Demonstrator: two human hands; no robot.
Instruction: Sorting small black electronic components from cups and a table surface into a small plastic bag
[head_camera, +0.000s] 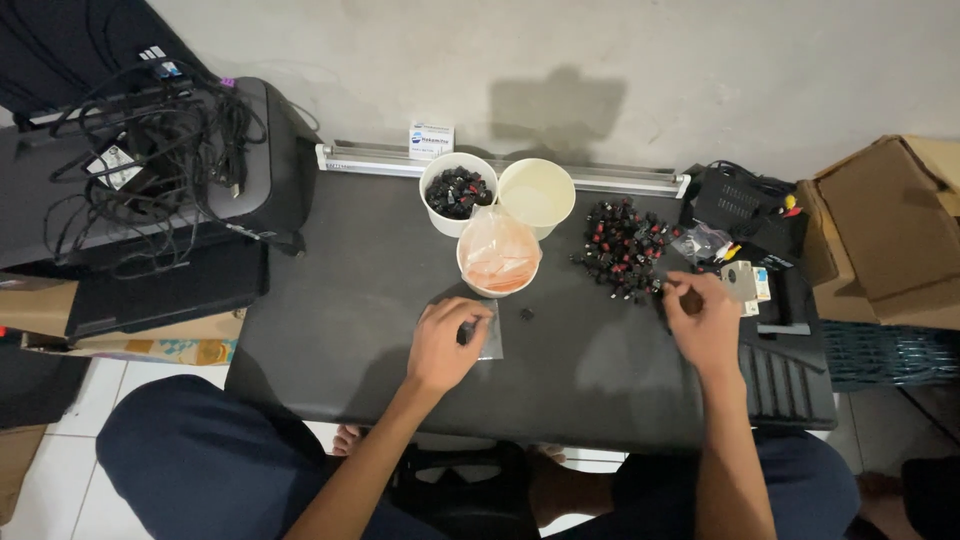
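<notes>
I had three cups in front of me. One cup (457, 190) was full of little black parts, one cup (537, 194) was empty, and one cup (498, 253) held orange bags. There was one big pile (622, 249) of black and red parts, too many to count. One single part (526, 314) lay alone. I saw one printer (150, 170), one cardboard box (890, 225), and my two hands.

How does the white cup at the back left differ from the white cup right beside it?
The left white cup is filled with small black and red parts; the right white cup looks empty, its pale inside bare. The left cup sits nearer the printer, the right nearer the loose pile of parts. Both are round, white, upright and touching.
</notes>
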